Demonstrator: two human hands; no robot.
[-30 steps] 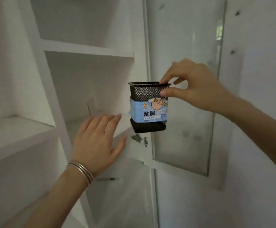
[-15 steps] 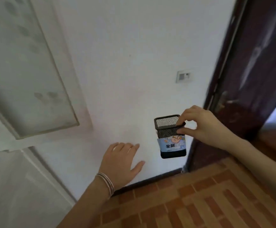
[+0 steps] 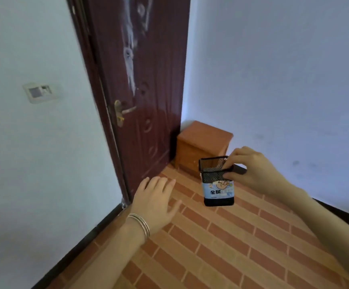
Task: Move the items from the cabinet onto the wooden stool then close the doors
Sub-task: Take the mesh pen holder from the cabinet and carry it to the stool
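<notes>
Moved: view has swung from the cabinet to wooden stool (image 3: 204, 142), now at 12 o'clock
Right hand (image 3: 250, 167): pinches mesh pen holder (image 3: 217, 182) rim
Left hand (image 3: 154, 202): spread, empty

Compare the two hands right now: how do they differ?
The right hand pinches the rim of the black mesh pen holder between thumb and fingers; the left hand is open, fingers spread, holding nothing. The left wrist wears thin silver bangles; the right wrist is bare. The right hand is nearer the wooden stool. Both reach forward over the brick-pattern floor.
</notes>
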